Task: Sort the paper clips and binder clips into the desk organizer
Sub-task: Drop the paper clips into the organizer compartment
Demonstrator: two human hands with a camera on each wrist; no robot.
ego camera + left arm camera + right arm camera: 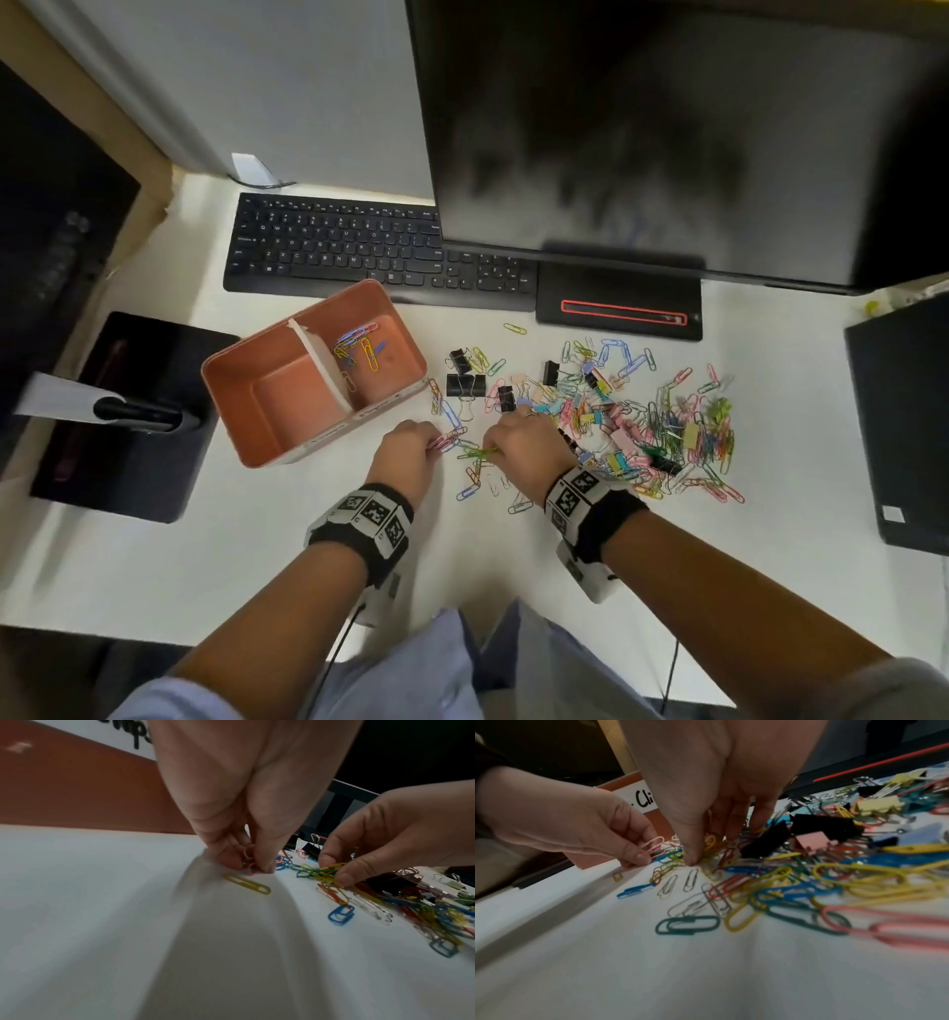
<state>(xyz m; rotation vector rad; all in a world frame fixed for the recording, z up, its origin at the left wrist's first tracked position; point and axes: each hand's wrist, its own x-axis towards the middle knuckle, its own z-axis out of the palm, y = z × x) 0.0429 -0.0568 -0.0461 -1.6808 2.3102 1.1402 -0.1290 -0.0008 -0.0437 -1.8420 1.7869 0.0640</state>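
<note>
An orange desk organizer (pixel 233 371) with a white divider stands left of a mixed pile of coloured paper clips (pixel 683 431) and binder clips (pixel 464 384). Its right compartment holds several paper clips (pixel 359 345); the left one shows nothing inside. My left hand (pixel 411 452) pinches a small bunch of pink paper clips (pixel 250 867) on the desk just right of the organizer. My right hand (pixel 518 442) pinches green and yellow paper clips (pixel 325 871) at the pile's near left edge. A yellow clip (pixel 248 884) lies loose beside my left fingertips.
A black keyboard (pixel 334 246) and monitor (pixel 667 128) stand behind the pile, with a black stand base (pixel 619 308) between. A black tray (pixel 128 411) sits at far left, a dark device (pixel 904 421) at right. White desk (pixel 257 565) runs toward me.
</note>
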